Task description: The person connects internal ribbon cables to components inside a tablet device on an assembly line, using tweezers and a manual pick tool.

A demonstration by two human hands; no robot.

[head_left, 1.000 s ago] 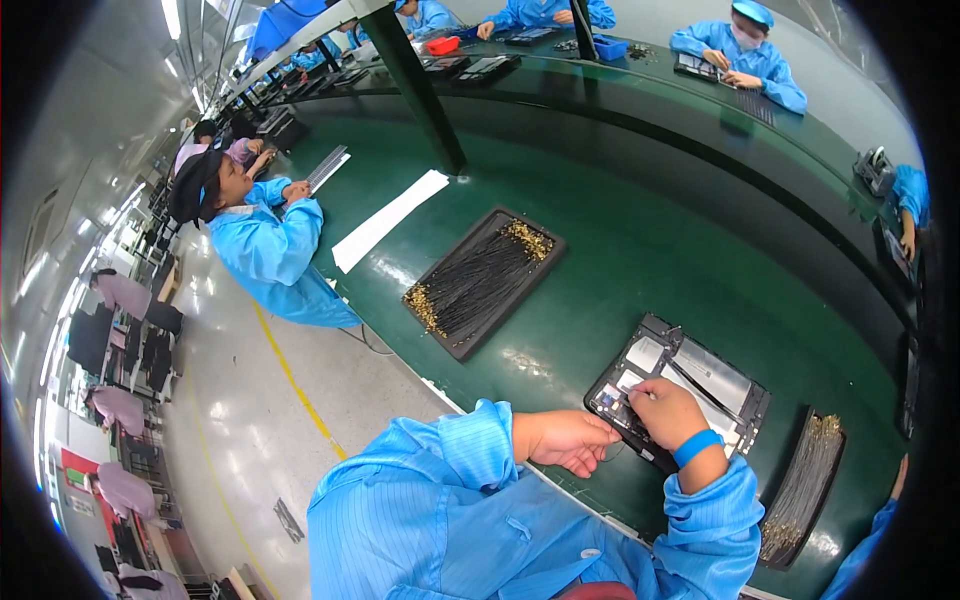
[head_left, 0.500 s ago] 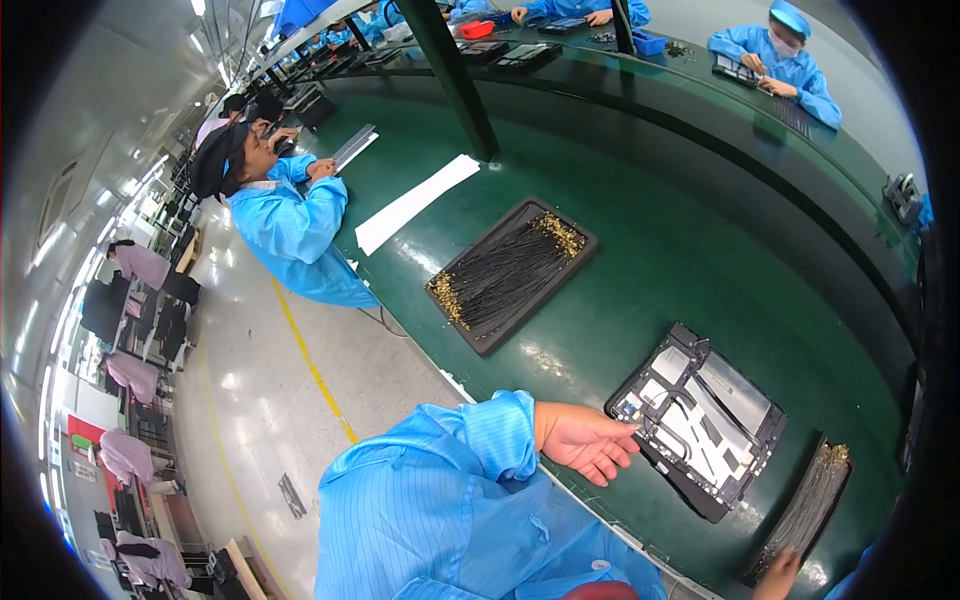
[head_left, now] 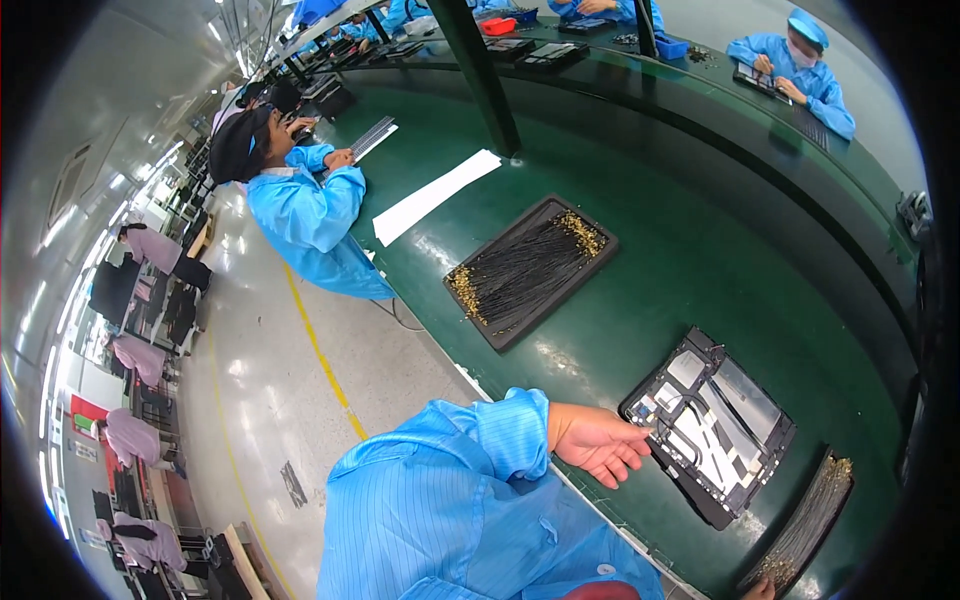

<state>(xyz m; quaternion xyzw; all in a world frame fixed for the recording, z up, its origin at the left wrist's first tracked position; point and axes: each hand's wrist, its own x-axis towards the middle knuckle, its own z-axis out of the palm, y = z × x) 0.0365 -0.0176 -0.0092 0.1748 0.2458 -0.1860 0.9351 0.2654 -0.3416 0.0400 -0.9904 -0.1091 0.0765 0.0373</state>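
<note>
My left hand (head_left: 602, 446) lies palm up at the near left corner of an opened tablet-like device (head_left: 710, 425), its thumb at the device's edge. Its fingers are loosely curled and apart, with nothing visible in them. The device shows black and white inner parts, several cables and a silver panel. My right hand (head_left: 762, 589) is mostly cut off by the lower edge, at the near end of a narrow dark tray (head_left: 846, 500). Thin grey cables (head_left: 812, 520) with gold-coloured ends fill that tray. Whether the right fingers grip one is hidden.
A larger dark tray (head_left: 600, 262) of black cables with gold-coloured ends lies left of the device on the green table (head_left: 690, 250). Beyond it are white sheets (head_left: 437, 197) and a dark post (head_left: 485, 80). A co-worker (head_left: 305, 205) in blue sits at the left.
The whole view has shifted slightly, moving the scene rightward. My right hand has drawn lower toward the near end of the narrow tray and shows less. The left hand keeps its pose beside the device.
</note>
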